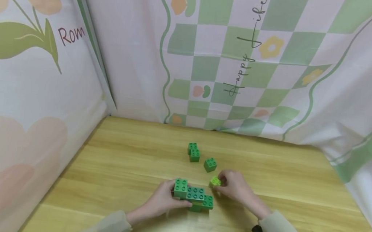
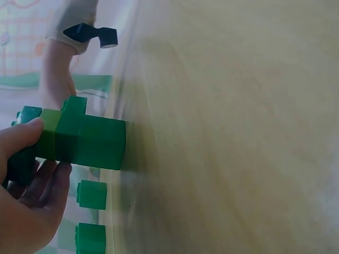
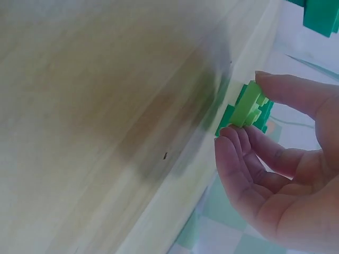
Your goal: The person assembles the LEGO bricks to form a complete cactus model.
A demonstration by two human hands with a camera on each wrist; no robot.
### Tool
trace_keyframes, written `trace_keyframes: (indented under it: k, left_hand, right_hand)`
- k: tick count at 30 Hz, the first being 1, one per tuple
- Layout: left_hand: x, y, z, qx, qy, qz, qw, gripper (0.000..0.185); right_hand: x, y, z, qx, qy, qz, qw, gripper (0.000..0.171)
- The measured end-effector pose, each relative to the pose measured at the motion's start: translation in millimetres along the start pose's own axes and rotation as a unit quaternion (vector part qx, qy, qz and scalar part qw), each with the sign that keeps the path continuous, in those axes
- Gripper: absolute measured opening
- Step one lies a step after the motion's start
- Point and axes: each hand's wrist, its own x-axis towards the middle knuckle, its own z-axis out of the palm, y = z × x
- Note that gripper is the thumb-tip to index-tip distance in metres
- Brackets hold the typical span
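Observation:
My left hand [image 1: 163,201] grips a built-up cluster of green toy building bricks [image 1: 195,194], its thumb along the near side. In the left wrist view, a lighter green brick layer [image 2: 48,132] shows between darker green ones in this cluster. Just to the right, my right hand [image 1: 235,188] pinches a small lime-green brick [image 3: 247,106] between thumb and fingertips, with its studs facing up in the head view. The lime brick and the cluster are apart. Fingers hide part of the cluster's left end.
Beyond the hands, a single green brick [image 1: 210,164] stands on the wooden table [image 1: 130,151]. Farther back, two more green bricks [image 1: 194,155] stand close together. Patterned curtains [image 1: 209,67] hang behind the table and along its left side.

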Motion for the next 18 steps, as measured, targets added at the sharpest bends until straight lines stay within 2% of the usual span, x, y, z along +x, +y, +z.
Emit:
trace_keyframes:
  k: [9, 18]
  left_hand:
    - [-0.7, -4.4, 1.5, -0.005, 0.006, -0.002, 1.0000, 0.044]
    - [1.1, -5.6, 1.1, 0.001, 0.006, 0.006, 1.0000, 0.043]
  right_hand:
    - [-13.9, -11.3, -3.5, -0.009, 0.027, -0.047, 0.998, 0.026]
    - [-28.3, -21.7, -11.0, -0.024, 0.055, -0.112, 0.992, 0.028]
